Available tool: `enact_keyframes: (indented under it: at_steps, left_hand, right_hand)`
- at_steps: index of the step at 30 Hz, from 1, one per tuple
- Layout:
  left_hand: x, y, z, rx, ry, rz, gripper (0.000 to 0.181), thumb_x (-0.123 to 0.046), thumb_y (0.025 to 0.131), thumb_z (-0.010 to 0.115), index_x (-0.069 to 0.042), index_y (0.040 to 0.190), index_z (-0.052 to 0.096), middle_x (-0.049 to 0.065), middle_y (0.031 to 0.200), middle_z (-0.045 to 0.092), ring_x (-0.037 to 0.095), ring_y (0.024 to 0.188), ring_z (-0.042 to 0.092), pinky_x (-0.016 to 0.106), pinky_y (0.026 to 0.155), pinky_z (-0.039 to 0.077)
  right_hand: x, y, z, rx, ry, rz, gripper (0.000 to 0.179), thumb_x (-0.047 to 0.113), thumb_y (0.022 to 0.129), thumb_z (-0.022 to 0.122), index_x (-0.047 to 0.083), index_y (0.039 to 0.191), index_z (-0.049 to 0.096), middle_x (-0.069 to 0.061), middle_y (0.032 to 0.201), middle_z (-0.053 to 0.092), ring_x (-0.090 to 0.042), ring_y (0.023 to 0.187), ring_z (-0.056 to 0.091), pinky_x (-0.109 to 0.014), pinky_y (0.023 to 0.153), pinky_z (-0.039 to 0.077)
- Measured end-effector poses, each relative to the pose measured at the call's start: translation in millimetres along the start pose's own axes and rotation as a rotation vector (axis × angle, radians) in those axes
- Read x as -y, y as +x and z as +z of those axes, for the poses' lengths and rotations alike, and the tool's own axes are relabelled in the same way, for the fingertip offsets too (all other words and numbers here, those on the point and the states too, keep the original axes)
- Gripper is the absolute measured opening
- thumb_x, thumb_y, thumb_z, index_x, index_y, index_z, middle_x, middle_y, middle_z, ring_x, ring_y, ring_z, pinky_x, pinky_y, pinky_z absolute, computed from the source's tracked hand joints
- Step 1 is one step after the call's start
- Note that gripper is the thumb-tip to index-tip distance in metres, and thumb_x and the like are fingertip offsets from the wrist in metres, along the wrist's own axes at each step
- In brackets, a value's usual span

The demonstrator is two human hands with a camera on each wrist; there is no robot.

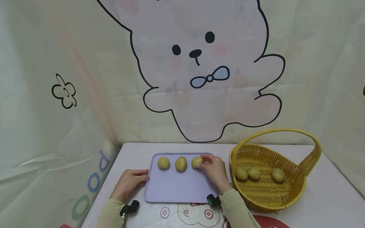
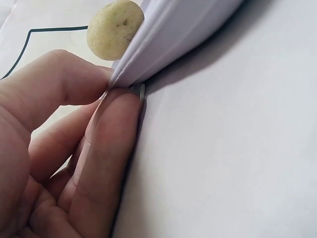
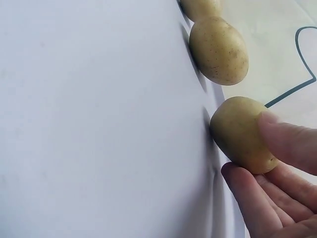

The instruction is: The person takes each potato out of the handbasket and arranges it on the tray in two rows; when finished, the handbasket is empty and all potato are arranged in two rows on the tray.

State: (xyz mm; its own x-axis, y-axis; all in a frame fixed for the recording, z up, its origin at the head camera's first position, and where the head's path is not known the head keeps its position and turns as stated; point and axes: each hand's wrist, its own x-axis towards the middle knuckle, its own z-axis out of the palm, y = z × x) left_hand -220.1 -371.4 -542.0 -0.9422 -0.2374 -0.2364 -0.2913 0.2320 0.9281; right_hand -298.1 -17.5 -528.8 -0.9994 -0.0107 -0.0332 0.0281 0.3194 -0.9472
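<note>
A lilac tray [image 1: 179,190] lies on the table with potatoes in a row along its far side. My right hand [image 1: 214,169] pinches the rightmost potato [image 3: 242,134] between thumb and fingers, low over the tray's far right corner. To its left sit a middle potato [image 1: 181,164] and a left potato [image 1: 163,163]. At the tray's left edge my left hand [image 1: 129,183] grips the rim between thumb and fingers, as the left wrist view shows close up. One potato [image 2: 115,29] appears just beyond that rim.
To the right of the tray stands a yellow wicker basket [image 1: 265,202] with a tall arched handle; three potatoes, one of them a lone potato [image 1: 278,175], lie inside. A printed cloth [image 1: 199,110] hangs behind the table [image 1: 134,152].
</note>
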Motion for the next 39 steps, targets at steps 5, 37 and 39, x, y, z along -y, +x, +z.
enact_keyframes:
  at_steps: [5, 37, 39]
  left_hand:
    - [0.0, 1.3, 1.4, 0.000, -0.002, 0.000, 0.041, -0.010, 0.085, 0.089, 0.000, 0.124, 0.080, 0.019, 0.129, 0.078, 0.014, 0.097, 0.076, 0.026, 0.080, 0.066]
    - [0.9, 3.2, 2.4, 0.000, 0.026, -0.011, 0.042, -0.011, 0.085, 0.090, 0.000, 0.125, 0.080, 0.019, 0.131, 0.077, 0.014, 0.096, 0.076, 0.027, 0.080, 0.067]
    - [0.3, 2.7, 1.4, -0.001, 0.027, -0.012, 0.043, -0.011, 0.085, 0.090, 0.000, 0.125, 0.080, 0.020, 0.131, 0.077, 0.014, 0.097, 0.076, 0.027, 0.080, 0.067]
  right_hand:
    - [1, 2.0, -2, -0.008, -0.046, -0.033, 0.038, 0.006, 0.085, 0.089, 0.003, 0.121, 0.079, -0.017, 0.111, 0.083, -0.024, 0.102, 0.080, -0.028, 0.080, 0.065]
    - [-2, 3.8, -6, -0.012, -0.164, -0.033, 0.038, 0.001, 0.083, 0.089, -0.001, 0.119, 0.078, -0.015, 0.107, 0.081, -0.025, 0.099, 0.078, -0.045, 0.093, 0.064]
    - [-1, 4.1, -5, -0.015, -0.176, -0.039, 0.038, 0.001, 0.083, 0.089, -0.001, 0.119, 0.078, -0.014, 0.107, 0.081, -0.025, 0.098, 0.077, -0.046, 0.093, 0.064]
